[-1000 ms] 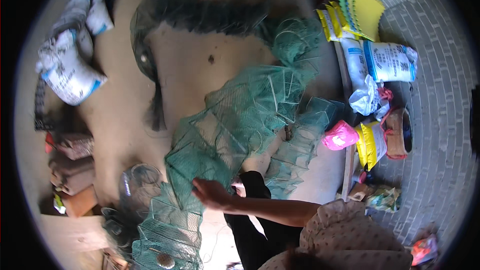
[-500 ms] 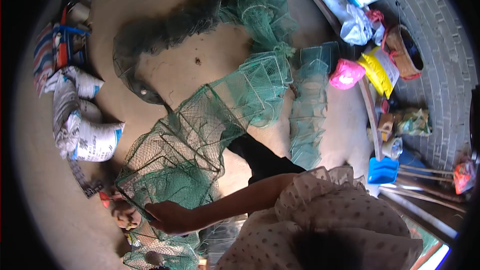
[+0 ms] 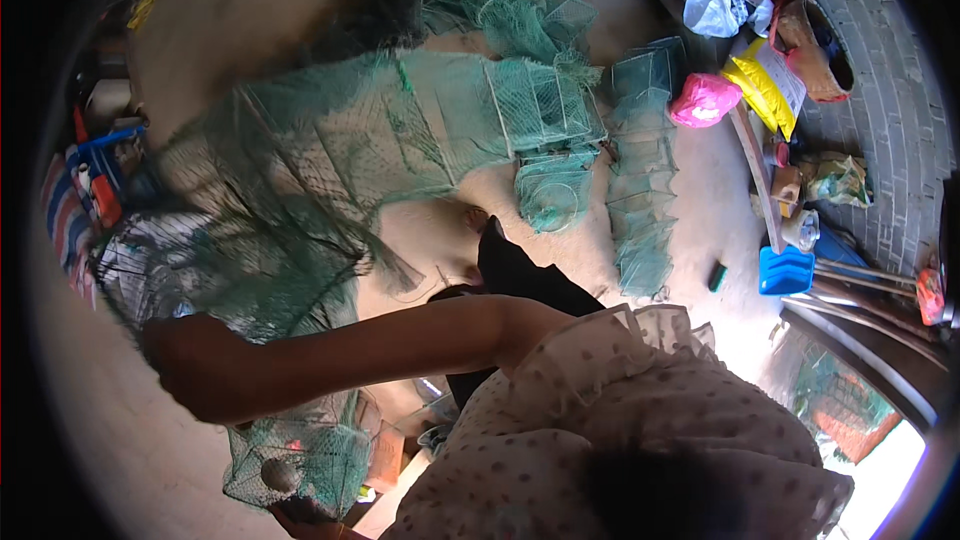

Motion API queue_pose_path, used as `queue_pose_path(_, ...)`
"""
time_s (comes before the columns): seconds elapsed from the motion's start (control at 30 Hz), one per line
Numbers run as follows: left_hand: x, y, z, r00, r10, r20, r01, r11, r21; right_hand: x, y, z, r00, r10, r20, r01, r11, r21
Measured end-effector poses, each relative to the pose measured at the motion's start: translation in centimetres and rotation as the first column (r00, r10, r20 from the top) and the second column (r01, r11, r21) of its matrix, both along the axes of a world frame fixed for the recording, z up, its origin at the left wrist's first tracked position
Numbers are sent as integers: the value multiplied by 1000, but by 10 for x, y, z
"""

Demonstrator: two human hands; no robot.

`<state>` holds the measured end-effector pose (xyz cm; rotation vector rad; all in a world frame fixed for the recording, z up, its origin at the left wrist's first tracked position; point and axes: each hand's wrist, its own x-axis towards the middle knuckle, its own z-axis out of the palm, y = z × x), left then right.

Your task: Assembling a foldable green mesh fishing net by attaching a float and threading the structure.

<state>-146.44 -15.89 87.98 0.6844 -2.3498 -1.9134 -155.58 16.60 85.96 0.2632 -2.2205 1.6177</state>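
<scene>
The right hand [image 3: 195,368], closed on the rim of the green mesh fish trap [image 3: 440,130], has just swung out to 8 o'clock, leaving the mesh stretched towards 1 o'clock, though I cannot tell the left hand's [image 3: 302,518] grip at 7 o'clock.

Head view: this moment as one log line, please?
Right hand: gripping green net | Left hand: against net, picture's bottom, grip unclear | Pink bag: right of net
</scene>
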Motion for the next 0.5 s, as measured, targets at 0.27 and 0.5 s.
queue_pose_path(0.27, -224, 7, -3, 980, -175, -93, 178, 984, 30, -103, 72, 4, 828, -560, -38, 488, 752, -442)
queue_pose_path(0.5, -354, 58, -3, 872, -474, -121, 389, 821, -419, -39, 170, -114, 615, -555, 560, 782, 342, -521)
